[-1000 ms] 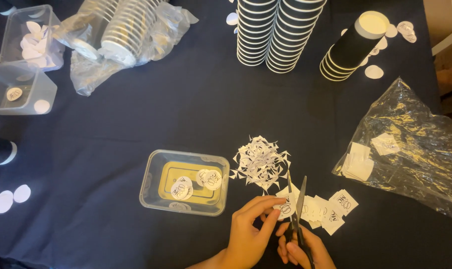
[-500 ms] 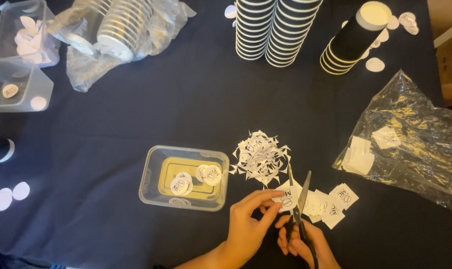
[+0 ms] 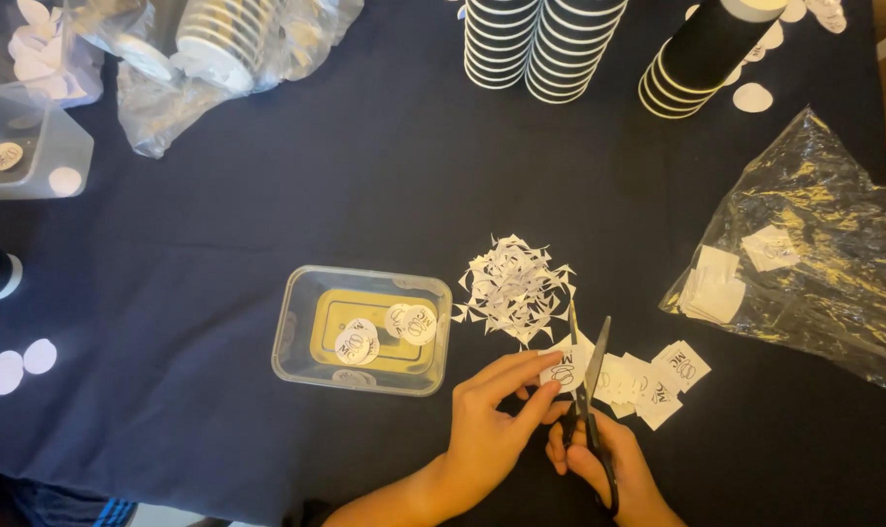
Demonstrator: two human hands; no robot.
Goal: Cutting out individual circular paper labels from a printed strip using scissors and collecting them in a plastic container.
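Left hand (image 3: 492, 420) pinching paper label (image 3: 563, 374) just below scrap pile (image 3: 514, 290), right hand (image 3: 609, 464) gripping open scissors (image 3: 584, 395) (blades astride label): risk of clipping the print or nearby fingertips.

Cup stacks (image 3: 535, 44) are cut off at the top edge, scissor handles (image 3: 599, 468) are hidden inside the right hand (image 3: 614, 468), and sticker print is too small to tell.
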